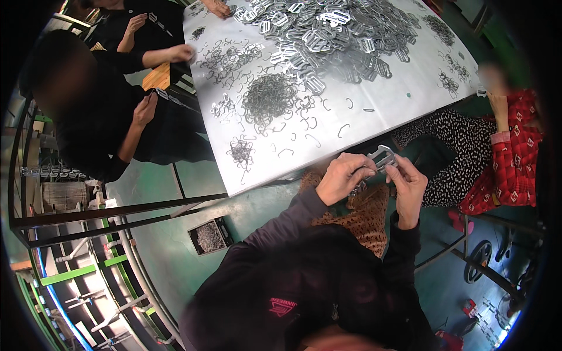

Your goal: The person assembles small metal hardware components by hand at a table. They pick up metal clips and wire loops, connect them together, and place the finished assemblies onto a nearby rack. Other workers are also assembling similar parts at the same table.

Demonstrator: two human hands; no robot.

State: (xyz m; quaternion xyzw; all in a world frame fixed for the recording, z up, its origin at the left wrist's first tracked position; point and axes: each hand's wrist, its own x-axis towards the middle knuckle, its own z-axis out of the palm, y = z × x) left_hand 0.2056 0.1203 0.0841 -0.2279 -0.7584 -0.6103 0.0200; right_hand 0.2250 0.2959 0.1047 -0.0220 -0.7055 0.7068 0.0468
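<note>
Table (374, 124): near edge runs slantwise from a front-left corner to the right, just beyond the hands; a mostly bare strip lies along it, a few loose clips on its left part. Left hand (344, 177) and right hand (408, 186) are clear of that edge, over the lap, room on both sides. One buckle (383, 157), grey metal, sits between them: left thumb and fingers pinched on its left end, right thumb and fingertips pinched on its right. More metal shows under the left hand, too hidden to tell. Counts: one heap of buckles (336, 44) toward the far side, past counting; one dense clip pile (269, 99), with a smaller cluster (240, 151) by the left edge; one box (226, 230) of small pieces on the floor; at least three co-workers, two left, one right in red (515, 155).
</note>
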